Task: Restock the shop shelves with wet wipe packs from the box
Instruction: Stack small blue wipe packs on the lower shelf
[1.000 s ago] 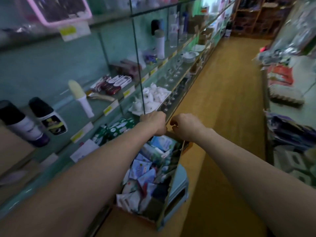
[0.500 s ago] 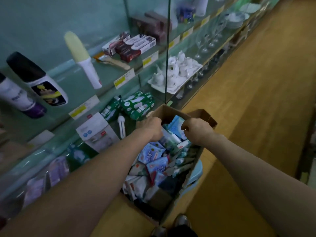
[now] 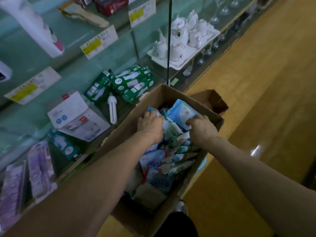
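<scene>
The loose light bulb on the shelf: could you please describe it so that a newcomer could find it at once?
Find the open cardboard box of wipe packs standing against the glass shelves. On the shelf left of its far end lie green cartons, and the light bulb lies in front of them, beside a white carton. It alone is unboxed: a bare white tube lamp.

- Glass shelving (image 3: 71,53) on my left, tiered, price tags (image 3: 99,41) on the front edges.
- Upper tier: white bottle (image 3: 34,26) lying tilted.
- Lower tier: heap of green cartons (image 3: 131,82), loose white bulb (image 3: 112,108) just beside them, white carton (image 3: 77,118), purple blister packs (image 3: 39,168) nearer me.
- Past the glass divider (image 3: 168,48): white tea set (image 3: 179,36) on a white tray (image 3: 178,66).
- Wood floor (image 3: 256,100) on my right.
- Cardboard box (image 3: 171,96) of wet wipe packs (image 3: 153,159) against the shelving; pale blue edge (image 3: 202,165) under its right side.
</scene>
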